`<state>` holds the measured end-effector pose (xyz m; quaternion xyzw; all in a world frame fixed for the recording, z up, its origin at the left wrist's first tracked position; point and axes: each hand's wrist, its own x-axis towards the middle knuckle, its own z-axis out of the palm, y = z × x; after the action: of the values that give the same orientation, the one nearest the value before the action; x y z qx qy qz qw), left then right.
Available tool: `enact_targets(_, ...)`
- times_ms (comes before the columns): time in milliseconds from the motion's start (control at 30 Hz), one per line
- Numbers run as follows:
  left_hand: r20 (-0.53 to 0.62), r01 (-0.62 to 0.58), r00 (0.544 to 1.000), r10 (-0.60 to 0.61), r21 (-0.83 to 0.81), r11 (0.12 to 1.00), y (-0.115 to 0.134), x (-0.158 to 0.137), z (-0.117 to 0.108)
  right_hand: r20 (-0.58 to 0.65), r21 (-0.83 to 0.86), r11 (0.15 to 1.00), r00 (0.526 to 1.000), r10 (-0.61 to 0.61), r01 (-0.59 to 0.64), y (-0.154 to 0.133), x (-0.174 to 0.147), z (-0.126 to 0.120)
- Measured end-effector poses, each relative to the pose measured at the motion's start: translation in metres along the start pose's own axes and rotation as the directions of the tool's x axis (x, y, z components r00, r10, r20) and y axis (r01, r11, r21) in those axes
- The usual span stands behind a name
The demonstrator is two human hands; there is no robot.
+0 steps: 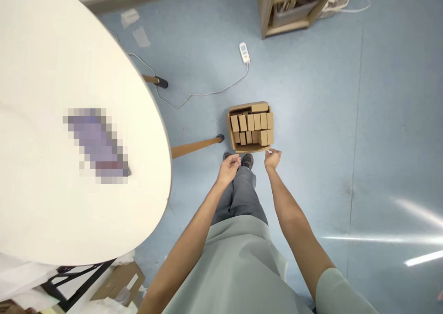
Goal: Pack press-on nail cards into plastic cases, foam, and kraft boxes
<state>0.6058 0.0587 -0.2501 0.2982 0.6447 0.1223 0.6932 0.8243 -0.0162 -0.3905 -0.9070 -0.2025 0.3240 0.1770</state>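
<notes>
An open cardboard box [248, 150] stands in front of my shoes, filled with several small brown cartons [257, 121] packed in rows. My left hand [229, 168] hovers by the box's near left corner, its fingers loosely bent and nothing visible in them. By the near right corner is my right hand [273, 158], with bent, slightly parted fingers. Its fingertips overlap the box edge in view; whether they touch it, I cannot tell. Both arms reach forward and down.
A round white table [145, 203] fills the left side, with a blurred-out object [100, 143] on top. Its wooden leg [195, 148] ends close to the box. A white controller [244, 53] trails a cord across the floor. A wooden shelf [268, 9] stands beyond.
</notes>
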Motion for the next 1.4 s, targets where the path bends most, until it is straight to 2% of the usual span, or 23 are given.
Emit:
enact_targets(200, 0.012, -0.044, 0.999, 0.044, -0.044, 0.998, 0.050, -0.085, 0.003, 0.014, 0.088, 0.988, 0.991, -0.131, 0.129, -0.037, -0.083, -0.084)
enact_targets(367, 0.034, -0.126, 0.991, 0.127, -0.044, 0.991, 0.079, -0.151, 0.006, -0.005, 0.172, 0.935, 0.950, -0.313, 0.309, -0.069, -0.137, -0.139)
enact_targets(533, 0.024, -0.194, 0.980, 0.197, -0.087, 0.977, 0.090, -0.204, -0.006, -0.027, 0.249, 0.849, 0.880, -0.475, 0.466, -0.102, -0.180, -0.177)
enact_targets(733, -0.013, -0.298, 0.954, 0.299, -0.146, 0.943, 0.094, -0.265, -0.049, -0.048, 0.332, 0.741, 0.795, -0.605, 0.584, -0.141, -0.241, -0.205)
enact_targets(933, -0.073, -0.397, 0.918, 0.391, -0.194, 0.897, 0.083, -0.328, -0.118, -0.020, 0.391, 0.644, 0.705, -0.709, 0.658, -0.182, -0.318, -0.205)
enact_targets(1033, -0.110, -0.445, 0.896, 0.431, -0.236, 0.864, 0.065, -0.365, -0.160, -0.009, 0.428, 0.626, 0.696, -0.718, 0.652, -0.199, -0.369, -0.193)
enact_targets(1133, -0.166, -0.478, 0.878, 0.448, -0.285, 0.831, 0.038, -0.402, -0.208, 0.002, 0.492, 0.613, 0.703, -0.711, 0.618, -0.210, -0.426, -0.173)
enact_targets(1200, -0.224, -0.495, 0.868, 0.443, -0.318, 0.809, 0.017, -0.424, -0.242, 0.017, 0.538, 0.587, 0.688, -0.725, 0.605, -0.213, -0.464, -0.157)
enact_targets(1300, -0.326, -0.519, 0.849, 0.416, -0.361, 0.775, -0.016, -0.451, -0.289, 0.054, 0.578, 0.553, 0.648, -0.759, 0.600, -0.215, -0.518, -0.132)
enact_targets(1400, -0.426, -0.555, 0.817, 0.388, -0.400, 0.730, -0.048, -0.472, -0.327, 0.100, 0.601, 0.522, 0.591, -0.800, 0.605, -0.218, -0.566, -0.112)
